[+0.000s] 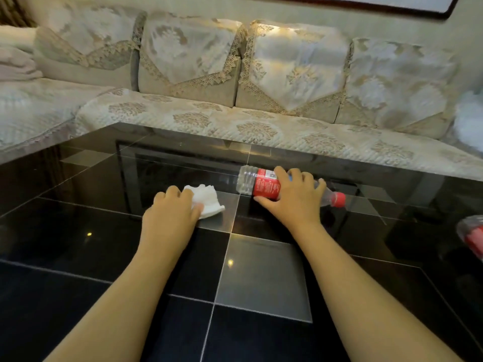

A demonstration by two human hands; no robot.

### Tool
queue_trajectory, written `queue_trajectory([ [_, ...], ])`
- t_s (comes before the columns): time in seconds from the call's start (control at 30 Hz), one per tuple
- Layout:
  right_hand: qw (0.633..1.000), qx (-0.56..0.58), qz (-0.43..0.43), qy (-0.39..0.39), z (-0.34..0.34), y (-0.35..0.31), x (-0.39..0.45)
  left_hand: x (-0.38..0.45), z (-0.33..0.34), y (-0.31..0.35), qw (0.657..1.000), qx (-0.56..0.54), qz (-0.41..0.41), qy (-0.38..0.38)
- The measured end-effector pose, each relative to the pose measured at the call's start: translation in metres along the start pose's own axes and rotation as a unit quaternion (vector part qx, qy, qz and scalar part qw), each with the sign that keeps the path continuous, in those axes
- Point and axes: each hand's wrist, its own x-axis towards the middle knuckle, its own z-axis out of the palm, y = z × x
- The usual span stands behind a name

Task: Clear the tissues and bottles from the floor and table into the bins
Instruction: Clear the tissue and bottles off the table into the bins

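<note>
A crumpled white tissue (207, 201) lies on the glossy black table (78, 231). My left hand (171, 214) rests on its left part, fingers curled over it. To the right a clear plastic bottle (257, 182) with a red label and red cap lies on its side, cap pointing right. My right hand (294, 195) wraps around its middle. A second bottle (473, 237) with a red label shows partly at the right edge of the table.
A cream patterned sofa (235, 113) runs along the far side of the table and wraps round the left. Folded cloths (15, 66) sit on it at the far left. No bin is in view.
</note>
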Motion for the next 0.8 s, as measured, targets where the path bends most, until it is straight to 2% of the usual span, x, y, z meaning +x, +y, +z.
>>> queue_trajectory([
  [0.13,0.998,0.039,-0.044,0.014,-0.027,-0.011,-0.051,-0.025,-0.008,0.005,0.999,-0.037,-0.004,-0.004],
  [0.3,0.995,0.062,-0.078,0.008,-0.073,-0.012,-0.112,-0.116,-0.044,0.011,0.993,-0.112,-0.039,-0.014],
  [0.53,0.988,0.100,-0.116,-0.004,-0.147,-0.014,-0.210,-0.230,-0.098,0.029,0.990,-0.127,-0.059,-0.034],
  [0.67,0.988,0.101,-0.120,-0.017,-0.196,-0.014,-0.269,-0.289,-0.127,0.029,0.991,-0.123,-0.005,-0.059],
  [0.8,0.988,0.093,-0.117,-0.036,-0.240,-0.007,-0.316,-0.338,-0.160,0.020,0.992,-0.060,0.084,-0.068],
])
